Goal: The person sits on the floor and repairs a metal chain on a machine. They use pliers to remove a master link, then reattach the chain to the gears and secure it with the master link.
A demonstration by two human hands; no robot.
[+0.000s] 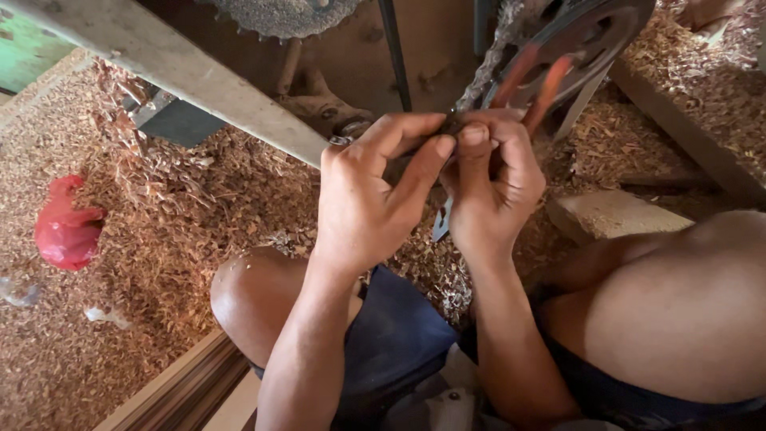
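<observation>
- Left hand raised at centre of view, fingers curled, thumb and forefinger pinched on a small dark part at the lower end of the chain; a ring shows on one finger.
- Right hand just right of it, touching the left at the fingertips, clenched around the same spot; thumbnail faces the camera.
- The pinched piece itself is mostly hidden by the fingers; cannot tell its exact shape.
- Chain runs up and right from the hands to a dark pulley wheel with orange-red spokes, far right top.
- A thin flat metal piece hangs below the hands, between the two wrists.
- Toothed saw blade, dusty grey, at far top centre, partly cut off by the frame edge.
- Pale wooden beam slants from far left down to behind the left hand.
- Floor thick with wood shavings, reddish brown.
- Red plastic bag lies on the shavings, well left of the hands.
- Pale wood block on the shavings just right of the right wrist.
- Person squats; bare knees near, dark shorts between them.
</observation>
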